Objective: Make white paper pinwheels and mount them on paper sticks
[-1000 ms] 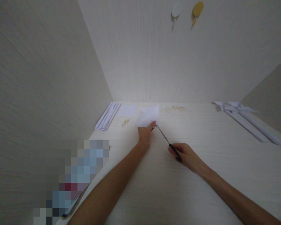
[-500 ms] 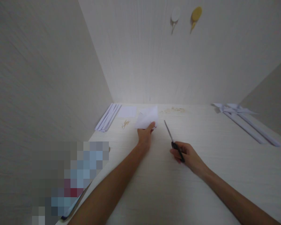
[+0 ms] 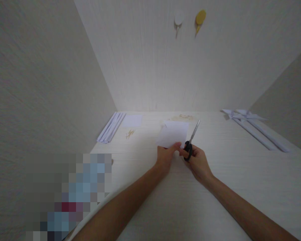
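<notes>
My left hand [image 3: 167, 154] pinches the near edge of a white sheet of paper [image 3: 174, 132], which has a slit near its upper left corner. Close beside it, my right hand [image 3: 197, 159] is closed around black-handled scissors [image 3: 188, 150]. The scissors' blades look shut and point up and away, just right of the paper. My right fingertips are at the paper's near right corner; whether they touch it I cannot tell.
Rolled white paper sticks [image 3: 111, 127] lie at the back left, by a flat paper square [image 3: 132, 120] and several small wooden sticks [image 3: 130, 134]. Small brownish bits [image 3: 185, 116] lie at the back. Two paper pinwheels [image 3: 256, 129] rest at the right. Two hooks [image 3: 200, 17] hang on the wall.
My left hand has moved right with the paper. My right hand has come up beside it, and the scissors have swung from pointing up-left to up-right. The view has shifted slightly.
</notes>
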`<state>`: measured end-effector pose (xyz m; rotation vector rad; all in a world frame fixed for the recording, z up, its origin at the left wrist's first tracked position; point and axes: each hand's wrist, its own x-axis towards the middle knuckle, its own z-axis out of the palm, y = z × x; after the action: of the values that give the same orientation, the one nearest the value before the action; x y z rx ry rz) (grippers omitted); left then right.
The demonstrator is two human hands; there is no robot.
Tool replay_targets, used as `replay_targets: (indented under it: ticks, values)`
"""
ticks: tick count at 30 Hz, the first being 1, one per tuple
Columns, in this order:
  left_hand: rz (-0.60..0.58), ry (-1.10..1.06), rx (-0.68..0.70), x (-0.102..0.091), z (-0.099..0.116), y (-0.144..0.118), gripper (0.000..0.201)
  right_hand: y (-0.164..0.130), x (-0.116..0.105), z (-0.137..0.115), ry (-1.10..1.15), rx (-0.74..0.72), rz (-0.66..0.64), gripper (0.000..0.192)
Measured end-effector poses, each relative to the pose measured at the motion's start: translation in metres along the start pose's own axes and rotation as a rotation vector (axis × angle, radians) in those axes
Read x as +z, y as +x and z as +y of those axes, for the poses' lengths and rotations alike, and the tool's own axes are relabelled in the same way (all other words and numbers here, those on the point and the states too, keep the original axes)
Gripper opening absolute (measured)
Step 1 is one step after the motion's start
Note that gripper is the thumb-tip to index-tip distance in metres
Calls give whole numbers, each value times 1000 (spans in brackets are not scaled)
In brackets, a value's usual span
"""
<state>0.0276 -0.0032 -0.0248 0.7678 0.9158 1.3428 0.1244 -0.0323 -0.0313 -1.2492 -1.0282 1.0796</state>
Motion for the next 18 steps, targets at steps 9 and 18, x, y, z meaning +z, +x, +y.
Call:
replay_targets:
  ticks: [9, 18]
  values:
    - [-187, -89, -64, -6, 3, 4, 14, 2, -3, 5, 86, -4, -16, 28]
    - [-393, -216, -337, -35, 39, 30, 37, 6, -7, 1, 269, 75, -48, 23]
